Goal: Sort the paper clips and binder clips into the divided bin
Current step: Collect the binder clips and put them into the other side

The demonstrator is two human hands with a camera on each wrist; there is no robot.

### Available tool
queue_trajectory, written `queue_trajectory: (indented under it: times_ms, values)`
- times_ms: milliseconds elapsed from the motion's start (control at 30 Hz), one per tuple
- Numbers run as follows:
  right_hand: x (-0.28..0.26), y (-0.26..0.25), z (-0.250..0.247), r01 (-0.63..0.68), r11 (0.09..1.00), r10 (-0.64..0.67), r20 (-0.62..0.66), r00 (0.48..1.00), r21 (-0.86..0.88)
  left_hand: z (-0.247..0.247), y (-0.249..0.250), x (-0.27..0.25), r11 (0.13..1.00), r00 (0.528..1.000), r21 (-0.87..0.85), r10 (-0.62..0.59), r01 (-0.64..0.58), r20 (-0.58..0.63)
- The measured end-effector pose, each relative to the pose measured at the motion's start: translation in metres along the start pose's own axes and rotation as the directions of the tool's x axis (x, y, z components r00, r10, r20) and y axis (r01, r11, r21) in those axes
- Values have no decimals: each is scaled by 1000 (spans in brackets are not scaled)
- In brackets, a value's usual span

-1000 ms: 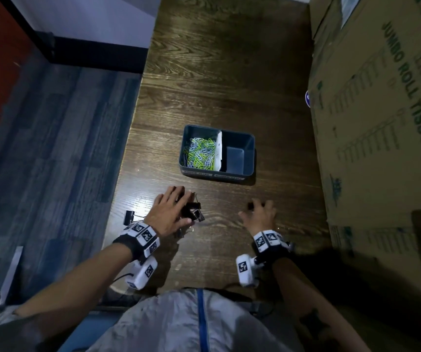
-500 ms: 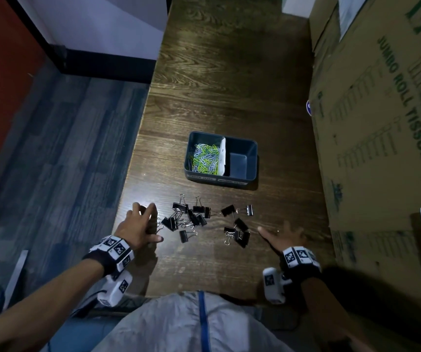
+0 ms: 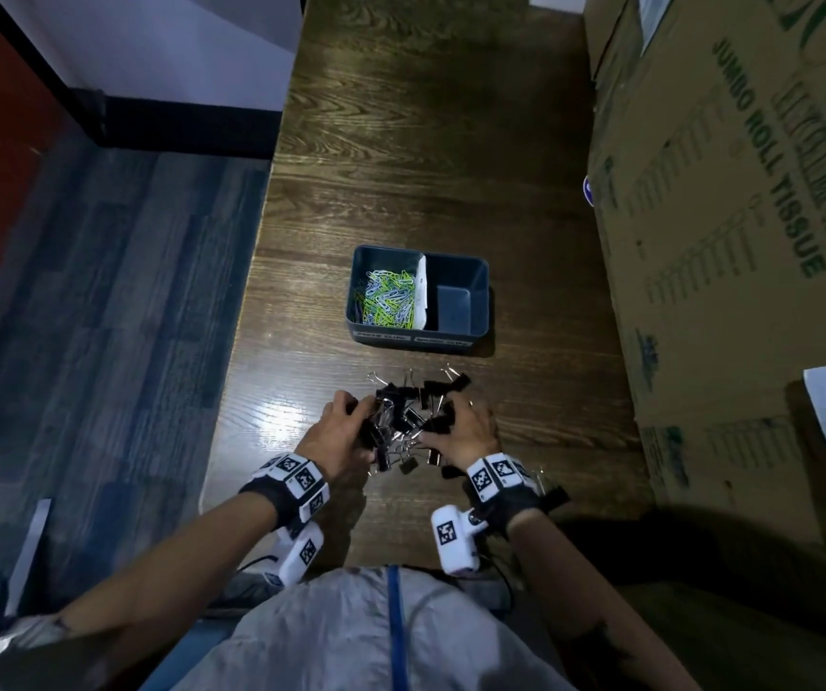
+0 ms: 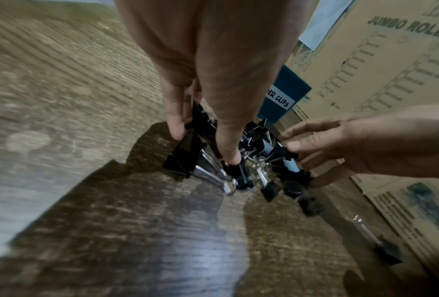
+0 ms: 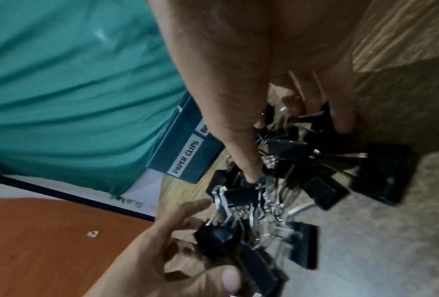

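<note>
**Binder clips gathered, bin half filled**

Bin [image 3: 479, 311]: blue, rectangular, on the table [image 3: 401, 142], long axis running left to right. A white divider [image 3: 421, 291] runs near to far and splits it in two. In the left compartment we count a heap of paper clips [image 3: 387, 296], green, blue and white, lying every way. We see nothing in the right compartment. Two labels on the near wall; the left one [image 5: 186, 158] reads PAPER CLIPS, the right one is mostly hidden by our right hand.

Binder clips [image 3: 408, 416]: black with silver wire handles, in one pile on the table just near of the bin. They point in no common direction. A stray one [image 4: 387, 252] lies apart, near and right of the pile, beside the box.

Left hand [image 3: 338, 433]: on the pile's left side, fingers curled around several clips; thumb and fingers [image 4: 173, 118] pinch black bodies.

Right hand [image 3: 463, 431]: on the pile's right side, fingers bent over the clips and pressing into them; whether they actually grip any we cannot tell.

Box [image 3: 750, 241]: cardboard, printed JUMBO ROLL TISSUE, along the table's right edge.
</note>
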State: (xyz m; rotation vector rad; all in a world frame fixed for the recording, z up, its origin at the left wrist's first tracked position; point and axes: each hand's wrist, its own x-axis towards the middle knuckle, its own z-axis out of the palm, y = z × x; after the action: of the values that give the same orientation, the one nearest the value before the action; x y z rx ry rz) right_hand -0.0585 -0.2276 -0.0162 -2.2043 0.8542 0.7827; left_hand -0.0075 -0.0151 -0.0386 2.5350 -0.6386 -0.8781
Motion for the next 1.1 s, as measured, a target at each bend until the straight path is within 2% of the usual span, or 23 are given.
queue_trajectory:
  times_ms: [133,233,300,367,433,533,600,667,767,833,933,1033,1100]
  values:
    - [5,1,-17,34,990,-28,-41,999,139,-6,0,2,976,998,-220,-17,4,-59]
    - [19,16,-37,15,992,4,-153,988,125,-13,-4,0,990,991,-112,-96,86,-94]
    - [28,23,-45,-2,999,12,-187,982,52,-13,-4,1,993,992,13,-116,117,-58]
    - [35,21,-43,25,999,-28,-134,991,-25,-9,-2,3,993,995,69,-97,97,3]
    - [37,14,-36,108,992,-113,-69,991,-70,-4,3,7,992,997,108,-71,67,38]
    - [31,1,-17,264,953,-262,30,965,-148,0,13,13,988,997,151,-43,34,58]
    - [26,-1,-11,303,943,-302,29,953,-140,-1,18,15,989,998,144,-32,25,46]
    - [25,6,-14,237,971,-239,-48,970,-31,-6,21,16,989,999,146,-10,16,-39]
    - [29,41,-27,20,999,-9,-226,974,47,-17,26,24,962,984,264,110,-69,-144]
    - [30,72,-39,-167,986,166,-302,939,24,-22,31,34,930,979,338,182,-143,-87]
    - [28,110,-49,-404,915,380,-327,865,-4,-24,44,51,915,979,347,199,-204,51]
    - [25,123,-40,-438,897,407,-276,871,-60,-24,53,66,937,980,308,122,-165,156]
    - [20,119,-31,-447,894,442,-201,874,24,-24,56,71,937,973,317,76,-144,218]
